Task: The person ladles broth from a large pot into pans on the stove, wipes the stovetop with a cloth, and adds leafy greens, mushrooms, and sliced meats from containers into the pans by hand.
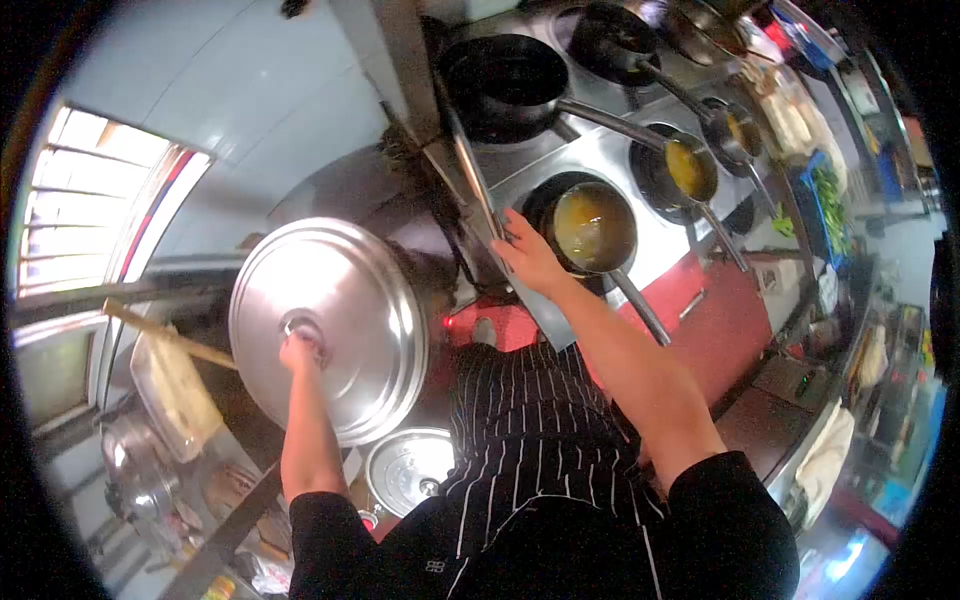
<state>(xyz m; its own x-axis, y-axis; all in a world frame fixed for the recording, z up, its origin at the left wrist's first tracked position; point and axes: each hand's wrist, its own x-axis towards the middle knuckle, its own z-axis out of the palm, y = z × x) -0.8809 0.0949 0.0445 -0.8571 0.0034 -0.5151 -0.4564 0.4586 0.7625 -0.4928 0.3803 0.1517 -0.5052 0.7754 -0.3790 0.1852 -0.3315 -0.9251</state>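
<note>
On the left, a large round steel lid [345,390] is tilted up toward me. My left hand [298,348] is closed on the knob at its centre. Beside the stove's left edge, a long metal rod [468,165] slants down to my right hand [530,258], whose fingers curl over its lower end; what the rod's far end belongs to is not clear. Just right of that hand, a long-handled pan [625,225] of yellowish liquid [585,225] sits on the stove. A smaller lidded steel pot [410,470] stands low between my arms.
Black pans [505,85] with long handles cover the steel stove top [610,150]; a smaller one holds yellow liquid [688,168]. A wooden stick [170,335] lies across a pale tray [175,400] at left. Greens [828,210] fill a blue crate on the right.
</note>
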